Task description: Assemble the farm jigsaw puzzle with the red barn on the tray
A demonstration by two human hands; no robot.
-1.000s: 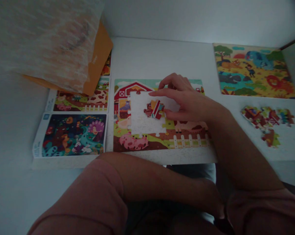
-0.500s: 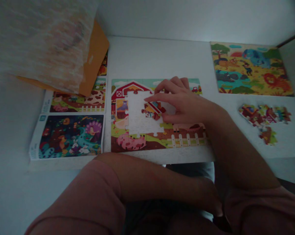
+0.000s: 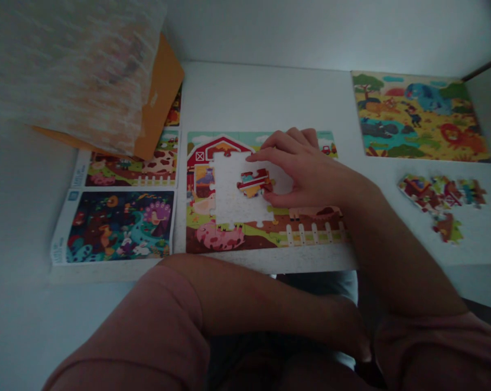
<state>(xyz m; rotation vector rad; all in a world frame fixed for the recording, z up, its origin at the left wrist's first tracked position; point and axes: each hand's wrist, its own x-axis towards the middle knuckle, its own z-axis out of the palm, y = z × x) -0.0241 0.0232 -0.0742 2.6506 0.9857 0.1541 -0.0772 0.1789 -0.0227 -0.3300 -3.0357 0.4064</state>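
A loose jigsaw piece (image 3: 255,183), red, white and yellow, lies within the uncovered white gap of a farm puzzle (image 3: 221,239). Over it is my right hand (image 3: 296,165), thumb and fingers apart. The thumb tip is at the piece's lower right edge, while a small gap shows between the index fingertip and the piece. The puzzle around the gap shows a red barn, a pig and a white fence. My left forearm crosses in front of the table edge, and my left hand (image 3: 349,328) rests low in shadow, its fingers not clear.
At right lies a small cluster of joined pieces (image 3: 444,198), below a savanna animal puzzle (image 3: 420,117). Picture sheets (image 3: 119,225) lie at left. An orange card (image 3: 159,98) and a translucent bubble-wrap-like sheet (image 3: 78,70) cover part of them. A wall stands behind the table.
The jigsaw piece has turned, so its red and white stripe now runs nearly level. My right fingers have shifted slightly and the index fingertip is clear of the piece. My left arm stays put.
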